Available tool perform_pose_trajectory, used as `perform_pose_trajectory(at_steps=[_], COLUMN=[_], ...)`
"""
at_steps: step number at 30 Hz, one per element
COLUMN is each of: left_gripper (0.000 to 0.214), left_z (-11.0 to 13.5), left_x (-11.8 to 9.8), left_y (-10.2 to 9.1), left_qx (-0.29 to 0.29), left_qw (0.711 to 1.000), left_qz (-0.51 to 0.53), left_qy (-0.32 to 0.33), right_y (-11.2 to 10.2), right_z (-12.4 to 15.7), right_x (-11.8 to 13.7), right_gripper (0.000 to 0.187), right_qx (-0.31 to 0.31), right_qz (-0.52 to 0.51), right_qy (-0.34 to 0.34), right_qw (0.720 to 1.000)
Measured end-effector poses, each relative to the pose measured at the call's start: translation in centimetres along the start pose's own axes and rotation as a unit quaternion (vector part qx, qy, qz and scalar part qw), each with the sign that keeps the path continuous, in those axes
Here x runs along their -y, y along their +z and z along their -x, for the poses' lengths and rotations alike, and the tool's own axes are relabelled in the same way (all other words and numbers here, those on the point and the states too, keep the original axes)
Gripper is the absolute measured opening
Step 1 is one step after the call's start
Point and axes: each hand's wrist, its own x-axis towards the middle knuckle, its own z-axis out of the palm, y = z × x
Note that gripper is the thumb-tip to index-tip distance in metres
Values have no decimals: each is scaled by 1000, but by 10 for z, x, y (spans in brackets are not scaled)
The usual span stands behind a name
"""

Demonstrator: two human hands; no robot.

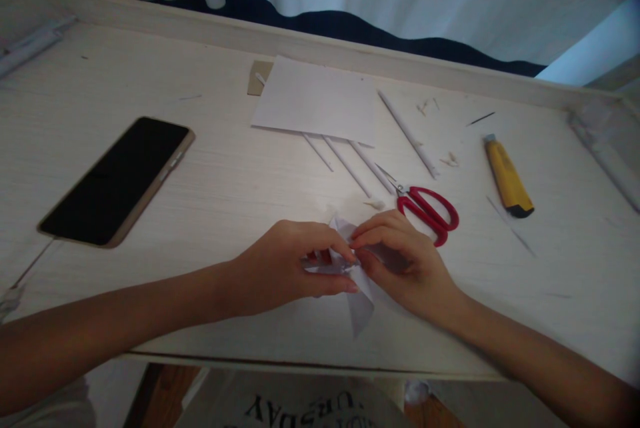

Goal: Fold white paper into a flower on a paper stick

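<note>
Close to the table's front edge, a folded piece of white paper (361,301) with pointed flaps is held between both hands. My left hand (295,261) is closed on it from the left, thumb below and index finger above. From the other side my right hand (407,261) pinches the middle of the paper, its fingertips meeting those of the left. Fingers hide much of the paper's centre. Just beyond my right hand lie scissors with red handles (434,211), their blades pointing to the back left.
A phone (117,181) lies at the left with a cable. Behind the hands, a white sheet (315,98) covers parts of several rolled paper sticks (347,167). Another paper stick (407,135) lies right of it. A yellow cutter (507,175) rests at the right, near small scraps.
</note>
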Motion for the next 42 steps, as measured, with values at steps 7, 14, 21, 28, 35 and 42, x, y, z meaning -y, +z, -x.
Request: perform_pose_trajectory(at_steps=[7, 14, 21, 28, 35, 42], left_gripper=[21, 24, 24, 24, 23, 20], left_z=[1, 3, 0, 1, 0, -1], left_x=[3, 6, 6, 10, 10, 11], left_y=[-1, 2, 2, 3, 3, 3], left_qx=[16, -10, -14, -24, -35, -47], left_qw=[989, 987, 985, 984, 977, 969], left_qz=[-97, -133, -140, -128, -147, -169], left_qy=[106, 95, 103, 118, 150, 176], right_y=[-1, -4, -5, -6, -5, -5], right_z=[0, 2, 3, 1, 3, 3], right_x=[1, -1, -1, 1, -1, 0], right_gripper=[14, 13, 11, 9, 8, 6], right_qx=[-7, -14, 6, 35, 29, 33], right_qz=[4, 15, 33, 39, 44, 45], right_qy=[-17, -15, -15, -1, 4, 10], right_qw=[1000, 1000, 999, 999, 999, 998])
